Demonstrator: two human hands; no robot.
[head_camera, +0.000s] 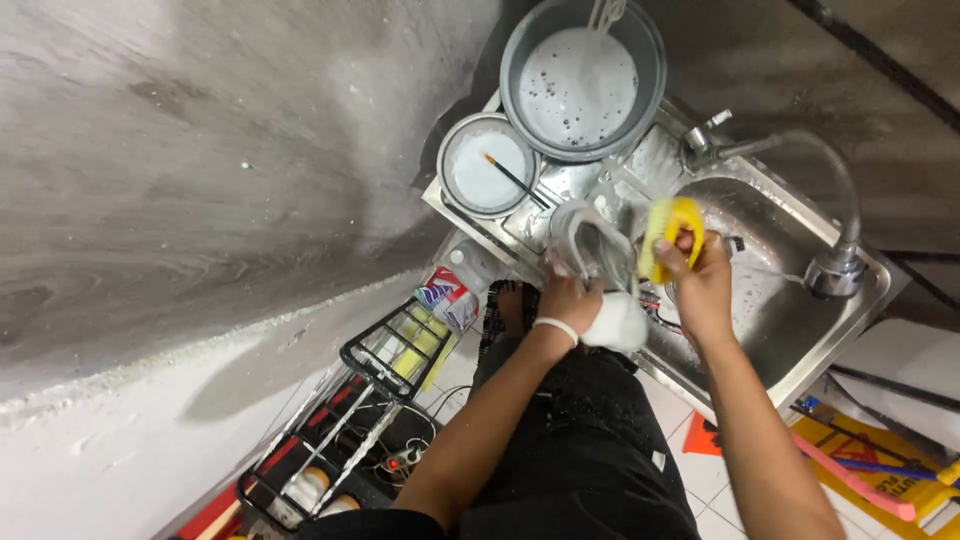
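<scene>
My left hand (568, 298), with a white band on its wrist, grips a grey and white shoe (598, 255) over the edge of a steel sink (790, 340). My right hand (703, 288) is closed on a yellow scrubbing brush (670, 225), which is pressed against the shoe's side. The shoe's white end (620, 322) sticks out below my left hand. Both hands are close together above the sink's near rim.
A large grey basin of soapy water (583, 82) and a smaller grey bowl with a thin stick in it (487, 165) stand beside the sink. A curved tap (838, 258) hangs over the basin. A black wire rack (385, 395) with bottles stands by my legs.
</scene>
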